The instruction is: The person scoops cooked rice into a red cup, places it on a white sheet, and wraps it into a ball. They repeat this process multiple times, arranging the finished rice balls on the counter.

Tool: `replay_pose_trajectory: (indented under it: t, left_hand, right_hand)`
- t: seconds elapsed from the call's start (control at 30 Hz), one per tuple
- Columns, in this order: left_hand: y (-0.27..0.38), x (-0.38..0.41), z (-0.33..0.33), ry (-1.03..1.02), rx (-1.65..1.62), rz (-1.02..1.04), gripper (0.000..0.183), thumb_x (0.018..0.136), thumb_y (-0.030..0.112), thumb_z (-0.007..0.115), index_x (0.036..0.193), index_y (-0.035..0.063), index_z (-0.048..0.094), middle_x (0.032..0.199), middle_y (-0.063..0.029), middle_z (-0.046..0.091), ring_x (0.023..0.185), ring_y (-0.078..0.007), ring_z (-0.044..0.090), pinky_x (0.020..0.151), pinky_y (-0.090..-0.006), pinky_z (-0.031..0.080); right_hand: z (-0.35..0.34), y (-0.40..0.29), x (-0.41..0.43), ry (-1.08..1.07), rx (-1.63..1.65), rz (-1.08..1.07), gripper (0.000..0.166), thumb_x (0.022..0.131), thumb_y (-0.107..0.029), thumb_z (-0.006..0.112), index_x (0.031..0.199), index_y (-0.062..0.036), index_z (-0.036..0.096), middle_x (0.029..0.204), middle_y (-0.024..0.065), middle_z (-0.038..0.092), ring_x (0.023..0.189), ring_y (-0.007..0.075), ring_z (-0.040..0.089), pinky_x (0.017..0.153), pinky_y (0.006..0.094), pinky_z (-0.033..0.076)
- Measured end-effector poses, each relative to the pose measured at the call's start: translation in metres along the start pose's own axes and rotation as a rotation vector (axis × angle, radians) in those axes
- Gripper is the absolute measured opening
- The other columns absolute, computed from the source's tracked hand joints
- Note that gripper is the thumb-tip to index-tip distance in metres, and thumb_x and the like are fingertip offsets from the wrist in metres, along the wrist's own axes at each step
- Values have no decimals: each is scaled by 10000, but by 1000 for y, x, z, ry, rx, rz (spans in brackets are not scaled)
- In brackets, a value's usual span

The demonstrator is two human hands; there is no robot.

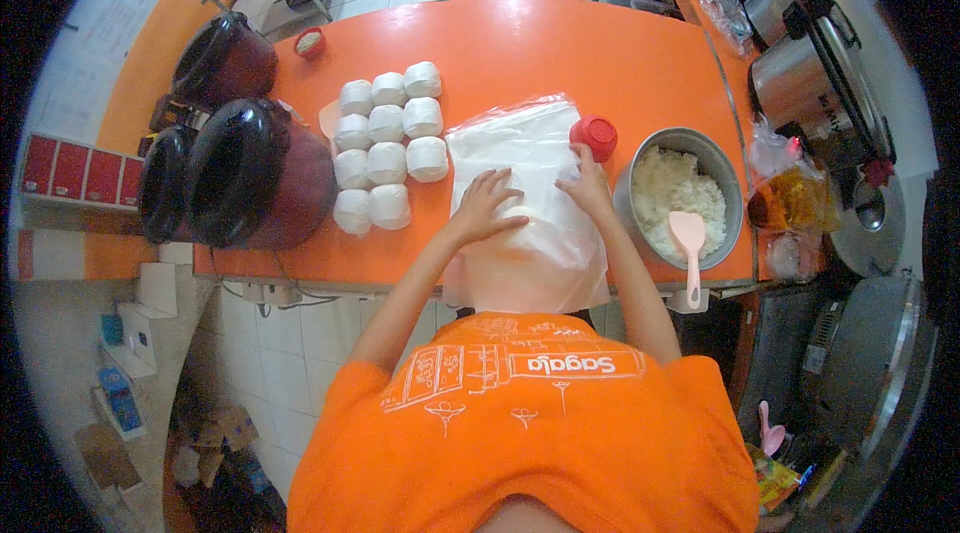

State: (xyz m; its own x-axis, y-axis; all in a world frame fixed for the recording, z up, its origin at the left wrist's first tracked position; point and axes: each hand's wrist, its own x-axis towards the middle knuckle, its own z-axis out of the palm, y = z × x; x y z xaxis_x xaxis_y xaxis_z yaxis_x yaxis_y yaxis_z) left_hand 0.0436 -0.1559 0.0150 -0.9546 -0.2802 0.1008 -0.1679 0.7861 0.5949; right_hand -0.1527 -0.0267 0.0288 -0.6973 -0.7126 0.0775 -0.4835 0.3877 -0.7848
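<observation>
A stack of thin white wrapping sheets [517,135], partly translucent plastic, lies in front of me and hangs over the table's near edge. My left hand [491,209] rests on the sheets with its fingers spread. At their right side, my right hand [587,184] has thumb and fingers apart. Its fingertips are close to a red plastic cup [598,137] turned upside down; whether they touch it I cannot tell. To the left stand several rounded white wrapped bundles [386,123] in rows. On the right, a metal pot [738,214] holds cooked white rice [667,184] and a pink rice paddle [688,237].
Large dark lidded pots [259,173] line the left end of the orange table [517,38]. A small red bowl [309,43] sits at the back left. Beyond the metal pot are plastic bags [795,195] and a large silver cooker [814,83].
</observation>
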Motion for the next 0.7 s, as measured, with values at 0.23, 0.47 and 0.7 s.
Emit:
replay_pose_trajectory:
  t: [0.23, 0.47, 0.7]
  left_hand:
    - [13, 11, -28, 193, 205, 27, 779, 662, 539, 708, 1308, 198, 438, 1376, -100, 351, 1316, -331, 255, 1055, -595, 189]
    - [-16, -1, -53, -10, 503, 460, 283, 720, 179, 624, 996, 148, 569, 907, -24, 538, 838, -216, 555, 730, -354, 459]
    - [-13, -26, -49, -235, 249, 581, 226, 715, 117, 592, 938, 98, 567, 947, -71, 548, 898, -252, 556, 781, -348, 493]
  right_hand:
    - [-33, -69, -1, -625, -451, -316, 395, 728, -30, 562, 1122, -57, 554, 1032, 185, 610, 958, 332, 589, 784, 442, 482]
    - [-45, -64, -67, -615, -513, -698, 173, 758, -61, 539, 929, -57, 566, 853, 121, 569, 830, 289, 591, 700, 382, 507]
    - [-26, -12, -101, -525, -578, -710, 179, 764, -119, 533, 916, -43, 589, 884, 101, 584, 842, 267, 594, 706, 364, 511]
